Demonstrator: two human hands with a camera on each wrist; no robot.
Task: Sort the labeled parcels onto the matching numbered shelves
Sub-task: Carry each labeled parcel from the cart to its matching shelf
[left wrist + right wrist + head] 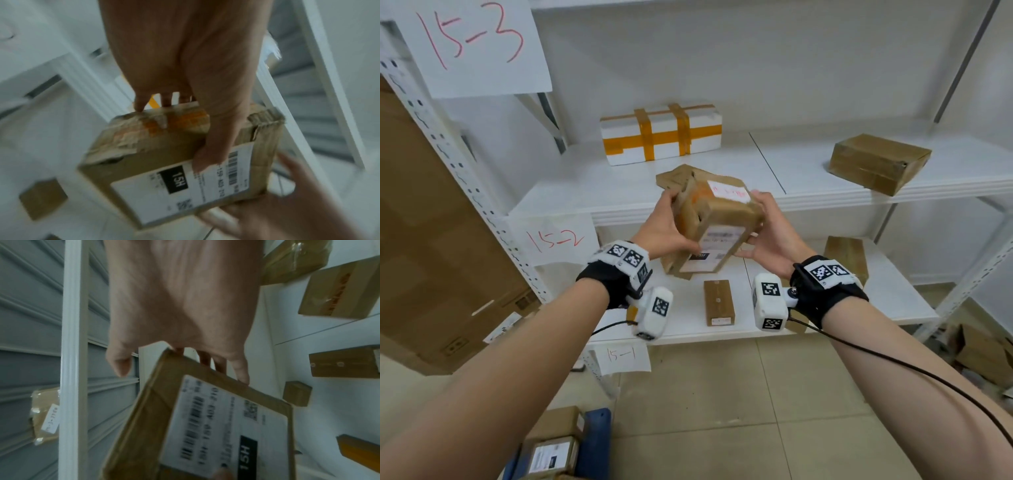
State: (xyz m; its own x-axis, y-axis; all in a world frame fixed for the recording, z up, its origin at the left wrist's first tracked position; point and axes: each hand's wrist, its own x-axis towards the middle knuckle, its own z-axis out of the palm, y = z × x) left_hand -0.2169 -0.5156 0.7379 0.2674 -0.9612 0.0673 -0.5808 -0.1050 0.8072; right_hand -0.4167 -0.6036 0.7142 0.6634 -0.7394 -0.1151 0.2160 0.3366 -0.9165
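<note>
I hold a brown cardboard parcel (717, 219) (164, 162) (205, 418) tilted in the air in front of the shelf edge signed 15-2 (554, 240). It carries a white shipping label with a black "15H" patch and a small white tag (726, 190) with blurred red writing. My left hand (671, 229) (185, 65) grips its left side, fingers over the top edge and thumb on the label face. My right hand (770, 233) (180, 305) supports the right side with fairly straight fingers behind it, thumb spread off. Signs 15-3 (472, 37) and 15-1 (621, 356) mark the other levels.
On the 15-2 shelf stand a white foam box with orange tape (661, 132), a flat brown parcel (678, 176) and a brown box (880, 162). The lower shelf holds a small brown box (719, 301) and another (847, 253). More parcels (551, 445) lie on the floor.
</note>
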